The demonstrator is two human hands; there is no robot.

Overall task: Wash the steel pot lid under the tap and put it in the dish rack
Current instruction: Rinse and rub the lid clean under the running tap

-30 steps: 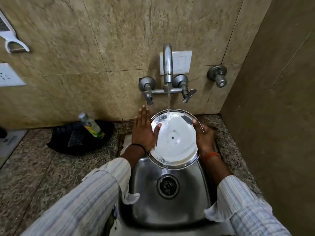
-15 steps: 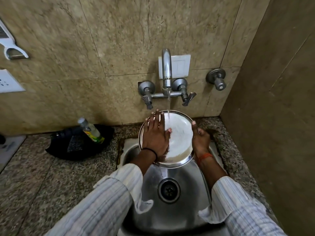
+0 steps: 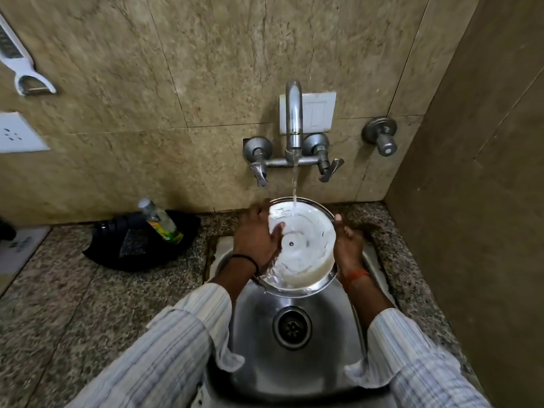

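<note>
The round steel pot lid point(image 3: 306, 251) is held tilted over the steel sink point(image 3: 294, 360), its inner face toward me. Water runs from the wall tap point(image 3: 293, 119) onto the lid's upper edge. My right hand point(image 3: 348, 250) grips the lid's right rim. My left hand point(image 3: 256, 237) lies flat on the lid's left side, fingers spread against its surface and blurred. No dish rack is in view.
A black pan point(image 3: 141, 245) with a dish soap bottle point(image 3: 160, 220) and a scrub pad sits on the granite counter point(image 3: 73, 304) left of the sink. A side wall point(image 3: 471, 201) closes in on the right. A peeler point(image 3: 20, 66) hangs on the tiled wall.
My left hand slid from the middle of the lid's face back to its left side. The lid stays under the running water in my right hand.
</note>
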